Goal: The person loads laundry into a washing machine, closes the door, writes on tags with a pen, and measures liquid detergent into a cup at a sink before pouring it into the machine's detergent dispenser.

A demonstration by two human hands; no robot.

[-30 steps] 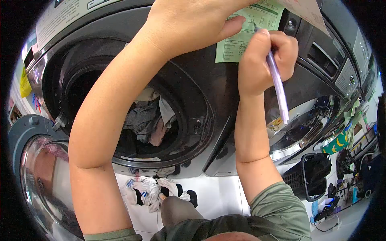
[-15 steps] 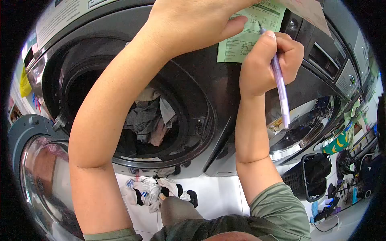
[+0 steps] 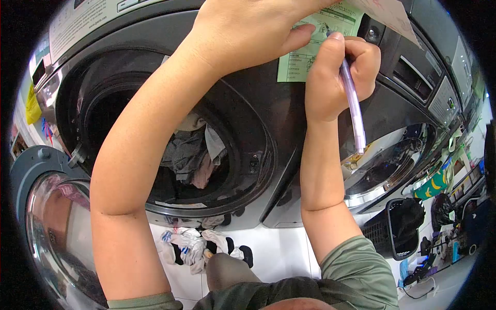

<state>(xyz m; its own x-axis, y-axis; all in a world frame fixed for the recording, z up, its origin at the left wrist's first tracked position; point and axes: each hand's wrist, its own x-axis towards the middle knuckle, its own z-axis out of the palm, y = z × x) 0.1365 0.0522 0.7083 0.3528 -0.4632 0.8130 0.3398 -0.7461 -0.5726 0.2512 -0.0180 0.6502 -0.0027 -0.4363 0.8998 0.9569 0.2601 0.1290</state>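
Observation:
My right hand (image 3: 341, 77) grips a pale purple pen (image 3: 352, 103), its tip on a green paper form (image 3: 294, 70) with printed lines and handwriting. The form lies against the dark front of a machine. From the left, my left hand (image 3: 253, 31) reaches over the form and holds it, thumb stretched across its left part; the other fingers run out of view at the top. A pinkish sheet (image 3: 392, 15) is folded back at the form's upper right. Below my left forearm is the open drum of a front-loading machine (image 3: 243, 98) with grey, white and pink laundry (image 3: 188, 155) inside.
The round glass door (image 3: 57, 217) hangs open at the left. Several white and black clothes (image 3: 191, 248) lie on the tiled floor. A second machine's round door (image 3: 398, 160) is at the right, above a black basket (image 3: 380, 230) holding dark cloth.
My right hand and the pen have moved slightly up and left across the form, now covering more of its lower right. My left hand stays almost where it was.

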